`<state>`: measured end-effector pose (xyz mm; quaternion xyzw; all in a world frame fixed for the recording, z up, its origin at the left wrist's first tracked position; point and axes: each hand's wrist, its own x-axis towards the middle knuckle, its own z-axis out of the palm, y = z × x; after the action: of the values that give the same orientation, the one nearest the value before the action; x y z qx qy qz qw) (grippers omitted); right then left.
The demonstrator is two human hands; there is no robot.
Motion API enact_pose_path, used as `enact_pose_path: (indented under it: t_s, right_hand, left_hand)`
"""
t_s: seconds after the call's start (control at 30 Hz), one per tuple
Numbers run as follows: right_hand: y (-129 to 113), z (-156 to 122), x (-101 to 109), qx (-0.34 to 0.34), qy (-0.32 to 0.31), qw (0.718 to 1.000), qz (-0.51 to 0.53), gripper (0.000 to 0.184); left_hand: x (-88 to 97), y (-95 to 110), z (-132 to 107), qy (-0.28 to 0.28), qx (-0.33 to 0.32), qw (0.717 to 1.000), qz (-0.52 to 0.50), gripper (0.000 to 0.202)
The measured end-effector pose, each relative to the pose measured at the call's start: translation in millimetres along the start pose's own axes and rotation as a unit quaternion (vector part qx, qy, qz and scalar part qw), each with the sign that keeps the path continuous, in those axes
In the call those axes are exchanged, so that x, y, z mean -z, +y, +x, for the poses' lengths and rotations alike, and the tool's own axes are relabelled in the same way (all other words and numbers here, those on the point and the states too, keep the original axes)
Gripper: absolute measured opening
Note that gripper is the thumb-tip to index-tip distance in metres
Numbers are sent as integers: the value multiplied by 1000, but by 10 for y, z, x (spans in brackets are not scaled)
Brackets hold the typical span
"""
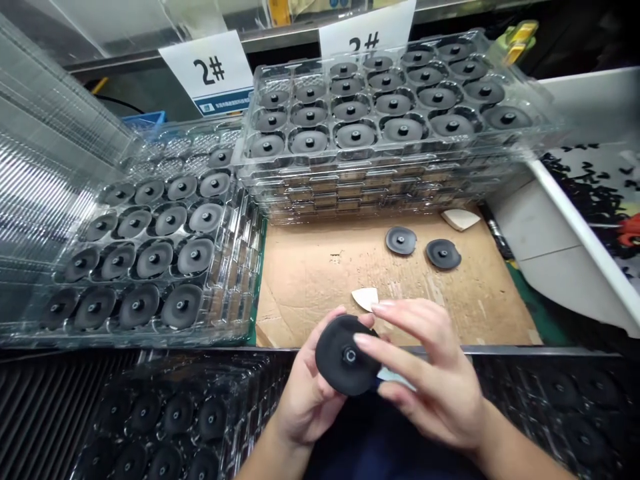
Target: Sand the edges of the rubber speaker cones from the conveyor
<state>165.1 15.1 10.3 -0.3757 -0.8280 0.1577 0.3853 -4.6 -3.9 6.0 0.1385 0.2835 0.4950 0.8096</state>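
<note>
My left hand (303, 393) grips a round black rubber disc (340, 357) with a small hub in its middle, near the front edge of the cardboard. My right hand (430, 373) lies against the disc from the right, with its fingers curled over the face and one fingertip at the hub. Under the right fingers shows a small pale piece (395, 379), which I cannot name. Two loose black discs (401, 240) (443, 254) lie on the cardboard sheet (310, 273) farther back.
A clear plastic tray (240, 267) filled with black discs sits on the left. A stack of similar trays (390, 180) stands at the back, under white "2#" signs (213, 70). More trays lie in front. Pale wedges (366, 297) (460, 219) rest on the cardboard.
</note>
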Motion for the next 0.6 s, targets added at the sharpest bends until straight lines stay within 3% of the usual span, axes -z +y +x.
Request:
enact_pose_path:
  t_s: [0.1,0.27,0.43,0.6]
  right_hand:
    - [-11,-74,-14,8,-10,999,-36,38]
    - [-3,-188,-37,-23,50,997,-49,33]
    - [3,-255,68,1,51,999,15,32]
    - [-22,-239,139,-78,32,995,62,58]
  left_hand:
    - [-58,-16,21,-14,6,1000,-1,52]
    - [-82,-44,22,3,48,999,14,54]
    - [-103,-52,38,-9,55,998,5,51]
    - [-163,-55,53,-29,59,998,-13,48]
